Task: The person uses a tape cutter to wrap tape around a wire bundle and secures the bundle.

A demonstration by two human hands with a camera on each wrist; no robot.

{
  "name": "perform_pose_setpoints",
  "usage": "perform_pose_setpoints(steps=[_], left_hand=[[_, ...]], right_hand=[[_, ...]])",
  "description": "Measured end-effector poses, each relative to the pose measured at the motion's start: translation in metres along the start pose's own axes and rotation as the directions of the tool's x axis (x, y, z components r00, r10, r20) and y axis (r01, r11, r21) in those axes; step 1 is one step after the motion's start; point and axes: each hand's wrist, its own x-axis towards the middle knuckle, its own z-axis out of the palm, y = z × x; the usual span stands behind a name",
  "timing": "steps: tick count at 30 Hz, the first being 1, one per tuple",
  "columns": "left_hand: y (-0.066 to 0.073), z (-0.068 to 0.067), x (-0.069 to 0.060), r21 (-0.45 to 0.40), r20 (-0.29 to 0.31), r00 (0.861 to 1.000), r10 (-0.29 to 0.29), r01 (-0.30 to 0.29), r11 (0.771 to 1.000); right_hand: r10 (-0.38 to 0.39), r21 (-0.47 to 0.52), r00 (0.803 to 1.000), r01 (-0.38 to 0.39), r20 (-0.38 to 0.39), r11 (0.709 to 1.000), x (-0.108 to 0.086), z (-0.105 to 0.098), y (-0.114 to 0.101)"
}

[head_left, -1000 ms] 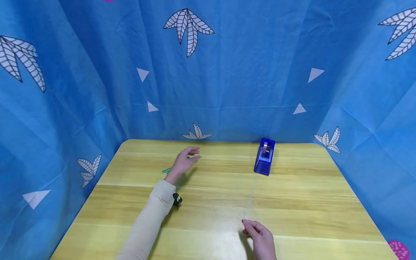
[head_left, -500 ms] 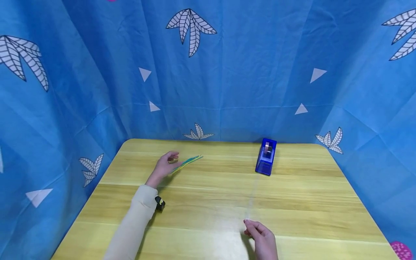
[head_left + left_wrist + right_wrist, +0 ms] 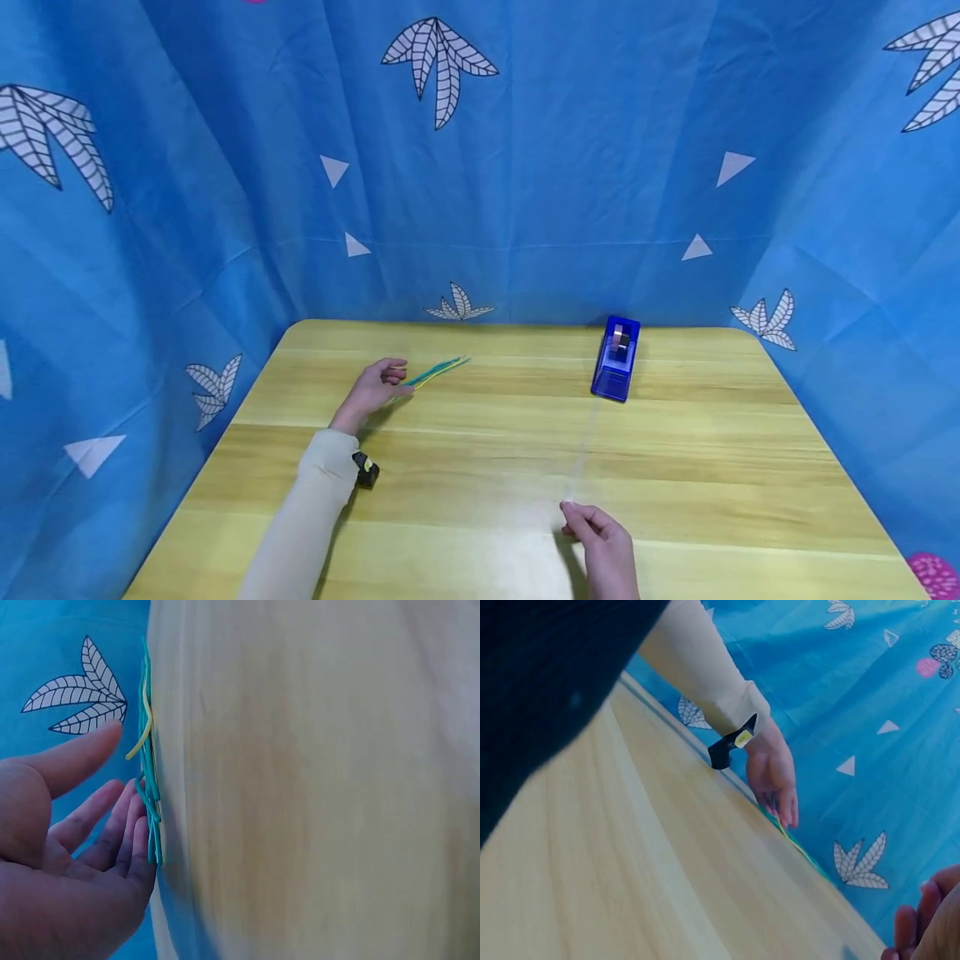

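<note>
The person's left hand [image 3: 371, 387] hovers low over the far left part of the wooden table [image 3: 465, 492], its thumb apart from the loosely bent fingers, gripping nothing. Just beside it lies a slim bundle of green and yellow strands [image 3: 442, 367], slanting away toward the far edge; in the left wrist view the fingertips overlap the strands, though I cannot tell whether they touch. The right hand [image 3: 606, 550] is near the front of the table, thumb and forefinger pinching the end of a clear strip of tape [image 3: 585, 446]. That strip (faint enough to vanish in places against the wood grain) runs away from the pinch to the near end of a blue tape dispenser [image 3: 616, 358], which sits toward the far edge, right of the strands and well apart from them. A pale sleeve [image 3: 296, 521] covers the left forearm, with a small black device [image 3: 366, 470] at its wrist. Behind the table hangs a blue curtain [image 3: 570, 167] printed with white leaves and triangles.
</note>
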Motion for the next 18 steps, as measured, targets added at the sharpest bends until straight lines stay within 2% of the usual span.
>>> perform_pose_setpoints(steps=[3,11,18], left_hand=[[0.0,0.003,0.003,-0.01,0.001,1.0,0.002,-0.002,1.0],[-0.003,0.009,0.006,0.043,0.015,0.999,0.036,-0.037,0.998],[0.003,0.014,0.005,0.103,0.01,0.999,0.051,-0.052,0.993]], right_hand=[[-0.006,0.001,1.0,0.006,-0.003,1.0,0.001,-0.001,-0.001],[0.002,-0.016,1.0,-0.002,-0.009,1.0,0.001,-0.002,-0.001],[0.003,-0.005,1.0,-0.003,-0.003,1.0,0.002,0.0,0.0]])
